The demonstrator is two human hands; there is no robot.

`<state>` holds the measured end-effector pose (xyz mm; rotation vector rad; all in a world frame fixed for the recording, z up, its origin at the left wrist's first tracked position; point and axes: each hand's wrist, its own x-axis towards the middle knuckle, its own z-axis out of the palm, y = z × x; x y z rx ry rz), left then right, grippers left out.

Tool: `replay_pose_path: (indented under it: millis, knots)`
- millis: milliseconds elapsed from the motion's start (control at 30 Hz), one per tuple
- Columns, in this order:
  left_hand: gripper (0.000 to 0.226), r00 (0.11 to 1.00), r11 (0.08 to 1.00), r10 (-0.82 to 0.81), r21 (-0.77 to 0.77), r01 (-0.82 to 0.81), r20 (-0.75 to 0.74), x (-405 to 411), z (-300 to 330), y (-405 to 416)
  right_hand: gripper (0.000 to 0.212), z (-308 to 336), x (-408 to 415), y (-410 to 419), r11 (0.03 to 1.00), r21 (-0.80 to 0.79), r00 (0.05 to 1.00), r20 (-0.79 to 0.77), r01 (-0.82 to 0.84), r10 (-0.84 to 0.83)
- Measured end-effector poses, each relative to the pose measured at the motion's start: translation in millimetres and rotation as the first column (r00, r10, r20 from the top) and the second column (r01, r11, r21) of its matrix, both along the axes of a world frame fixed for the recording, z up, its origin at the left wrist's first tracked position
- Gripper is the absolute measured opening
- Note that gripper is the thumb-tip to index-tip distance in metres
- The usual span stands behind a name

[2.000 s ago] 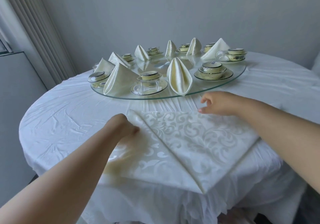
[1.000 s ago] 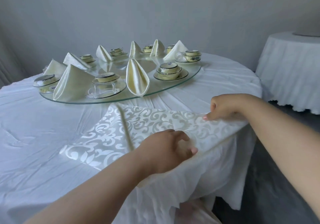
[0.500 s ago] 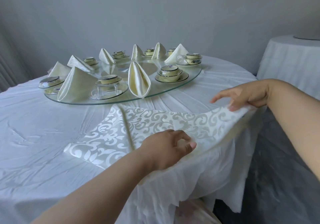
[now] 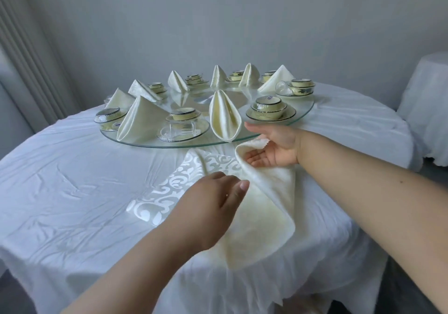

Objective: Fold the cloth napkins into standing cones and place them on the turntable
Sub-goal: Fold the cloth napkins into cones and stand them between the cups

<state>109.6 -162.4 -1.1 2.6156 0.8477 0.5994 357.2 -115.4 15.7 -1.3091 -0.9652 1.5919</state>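
- Head view, landmark the glass turntable (image 4: 306, 113): patterned napkin (image 4: 257, 219) lying on the tablecloth (image 4: 60, 192) just on the near side of its rim, near edge draped toward the table edge.
- Right corner of the napkin now lifted and curled over leftward, pale underside showing, raised edge just short of the turntable rim and close to the nearest standing cone (image 4: 224, 116).
- Right hand (image 4: 272, 147) palm up beneath that raised flap, fingers fairly straight and spread, carrying the cloth rather than pinching it; thumb side partly hidden by the fold, so any pinch cannot be told.
- Left hand (image 4: 214, 207) on the near side of the turntable, resting on the middle of the napkin, fingers loosely curled with thumb tip showing; pinning or pinching cannot be told from here.
- Against the frame half a second back: same corner only just raised off the table then, at the far right; now swept well inward, toward the left hand.
- Against two seconds back: napkin flat as a folded shape, both hands at its outer corners; left hand since moved to the centre.
- Judged meaning: rolling of the cone apparently begun, left hand likely serving as pivot; fold far from complete, nothing yet standing from this cloth.
- On the turntable: several finished cones and triangle folds among bowls on saucers (image 4: 270, 111); placing of this napkin not yet reached.
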Motion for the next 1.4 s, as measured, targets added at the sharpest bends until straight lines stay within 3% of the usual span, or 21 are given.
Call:
replay_pose_path:
  millis: [67, 133, 233, 267, 300, 333, 367, 600, 767, 833, 900, 1033, 1167, 1267, 1333, 1400]
  knots:
    - [0.074, 0.996, 0.995, 0.081, 0.048, -0.083, 0.034, -18.5, -8.6, 15.0, 0.083, -2.4, -5.3, 5.9, 0.99, 0.015, 0.99, -0.012, -0.142, 0.142]
    - [0.071, 0.993, 0.991, 0.119, 0.052, -0.12, 0.017, -31.4, -20.4, 24.2, 0.061, -3.5, -10.4, 9.9, 0.977, 0.024, 0.974, 0.074, -0.214, 0.212]
    - [0.056, 0.996, 0.995, 0.09, 0.042, -0.09, -0.018, -40.2, -35.0, 26.3, 0.018, -8.3, -21.2, 20.1, 0.99, 0.031, 0.909, 0.401, -0.136, 0.113]
    - [0.05, 0.997, 0.995, 0.076, 0.063, -0.075, -0.022, -41.5, -38.8, 26.2, 0.017, -10.7, -25.4, 24.6, 0.991, 0.062, 0.802, 0.594, -0.123, 0.062]
    - [0.043, 0.998, 0.994, 0.064, 0.09, -0.062, -0.02, -42.2, -41.5, 26.0, 0.027, -12.8, -28.5, 29.4, 0.988, 0.095, 0.637, 0.771, -0.123, 0.006]
    - [0.039, 0.998, 0.992, 0.059, 0.111, -0.057, -0.015, -42.6, -43.4, 25.8, 0.037, -13.9, -32.4, 34.2, 0.984, 0.119, 0.466, 0.884, -0.134, -0.043]
    - [0.036, 0.998, 0.99, 0.058, 0.129, -0.057, -0.006, -42.7, -45.3, 26.2, 0.043, -14.4, -37.5, 38.4, 0.98, 0.144, 0.361, 0.929, -0.139, -0.085]
    - [0.027, 0.999, 0.983, 0.042, 0.178, -0.039, -0.01, -42.3, -49.6, 25.0, 0.052, -7.6, -63.8, 71.1, 0.94, 0.282, 0.332, 0.92, -0.19, -0.209]
    - [0.035, 0.999, 0.99, 0.032, 0.138, -0.028, -0.022, -45.2, -46.1, 26.6, 0.043, -19.3, -79.3, 97.0, 0.96, 0.18, 0.134, 0.979, -0.215, -0.154]
    - [0.041, 1.0, 0.993, 0.02, 0.115, -0.017, -0.019, -46.6, -42.4, 28.7, 0.036, -23.8, -80.6, 101.9, 0.963, 0.176, 0.095, 0.983, -0.205, -0.16]
    - [0.046, 1.0, 0.996, 0.026, 0.091, -0.025, -0.015, -46.9, -34.8, 35.2, 0.039, -29.4, -78.6, 105.1, 0.952, 0.235, 0.112, 0.97, -0.197, -0.217]
    - [0.057, 0.996, 0.99, 0.076, 0.119, -0.07, -0.052, -41.1, -17.4, 65.7, 0.026, -33.1, -77.6, 94.9, 0.901, 0.362, 0.194, 0.927, -0.237, -0.321]
    - [0.037, 0.979, 0.994, 0.073, 0.093, -0.056, -0.19, -35.0, -9.6, 99.5, 0.015, -22.7, -68.5, 61.9, 0.842, 0.43, 0.2, 0.902, -0.325, -0.383]
    - [0.045, 0.95, 1.0, 0.017, 0.008, -0.016, -0.311, -34.4, -14.8, 114.9, 0.038, -21.8, -66.8, 25.1, 0.835, 0.223, 0.144, 0.974, -0.503, -0.173]
    - [0.07, 0.938, 1.0, -0.022, 0.0, 0.024, -0.346, -32.6, -20.6, 117.6, 0.049, -33.3, -70.3, 9.2, 0.807, 0.036, 0.032, 0.999, -0.59, -0.022]
    - [0.09, 0.914, 0.998, 0.004, 0.066, 0.025, -0.406, -31.4, -28.3, 120.5, 0.053, -42.6, -74.6, 1.8, 0.806, -0.044, -0.043, 0.999, -0.591, 0.023]
